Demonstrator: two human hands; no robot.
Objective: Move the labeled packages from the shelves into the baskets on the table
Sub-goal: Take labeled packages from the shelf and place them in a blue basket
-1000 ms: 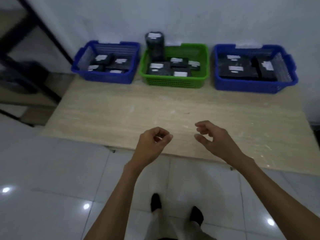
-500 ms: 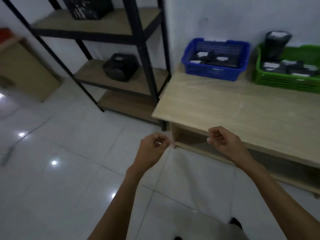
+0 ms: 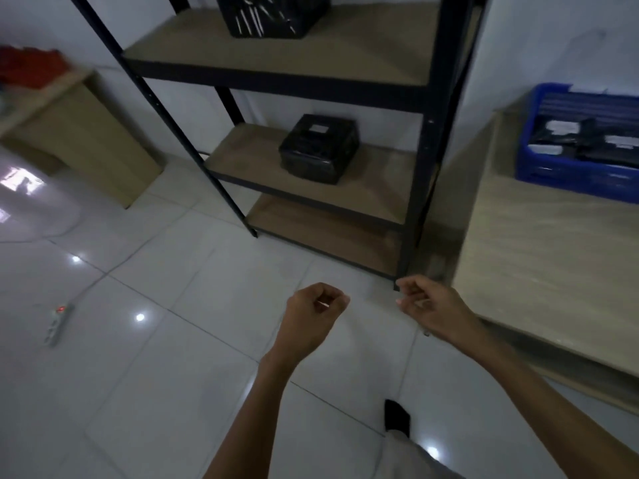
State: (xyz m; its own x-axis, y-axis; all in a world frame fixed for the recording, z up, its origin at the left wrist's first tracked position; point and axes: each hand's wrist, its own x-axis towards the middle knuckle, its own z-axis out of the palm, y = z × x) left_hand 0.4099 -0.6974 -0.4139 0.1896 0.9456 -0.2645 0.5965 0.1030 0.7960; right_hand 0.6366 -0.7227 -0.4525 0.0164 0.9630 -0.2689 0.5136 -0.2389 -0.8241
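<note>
Swinging left now: the table (image 3: 553,264) has slid off to the right, and the rack (image 3: 345,57) fills the middle. Closest in, both hands hang in front of the rack's foot. The left hand (image 3: 313,316) is loosely curled and holds nothing. The right hand (image 3: 427,305), below the rack's front right post, is just as slack and empty. Up on the rack's middle shelf sits the labeled package (image 3: 320,148), black wrap, white label up, well apart from either hand. Right of the rack, the blue basket (image 3: 574,178) rests on the table. Top shelf: a black crate (image 3: 273,15).
</note>
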